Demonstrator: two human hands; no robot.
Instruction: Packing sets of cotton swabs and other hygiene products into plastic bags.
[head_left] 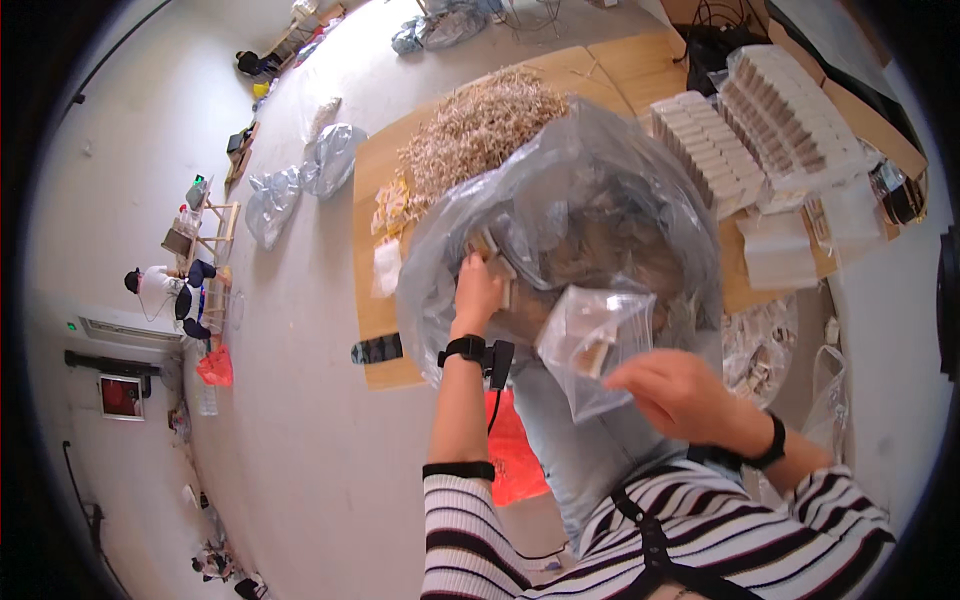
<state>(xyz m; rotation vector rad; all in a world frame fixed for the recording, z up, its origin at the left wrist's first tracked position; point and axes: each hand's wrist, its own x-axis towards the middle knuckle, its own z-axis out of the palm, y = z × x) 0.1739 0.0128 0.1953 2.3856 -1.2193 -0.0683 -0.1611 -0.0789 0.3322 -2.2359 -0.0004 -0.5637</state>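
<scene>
- Far left, well apart from the work, another person (pixel 160 290) is sitting on the floor by a small wooden frame; clear stuffed bags (pixel 300 180) are lying on the floor near the surface's left edge.
- The left hand (pixel 477 292) is reaching into the mouth of the large clear plastic bag (pixel 600 190), its grip closing around a few small pale wooden pieces (pixel 492 250) at the bag's opening. These look light and stiff, so a pinch across their flat sides should be holding them well.
- The large bag is resting on the wooden surface (pixel 380 340) and slumping toward the person's lap. It is appearing thin, soft and slippery; gathering its rim would be steadying it better than pressing its side.
- Behind it, a heap of pale sticks (pixel 480 125) is lying on the surface.
- The right hand (pixel 680 395) is gripping the small clear pouch (pixel 595 345) at its lower edge, just beside the large bag. The pouch is looking limp and light, with small pieces inside.
- Far right, rows of stacked pale blocks (pixel 760 120) are standing on the surface.
</scene>
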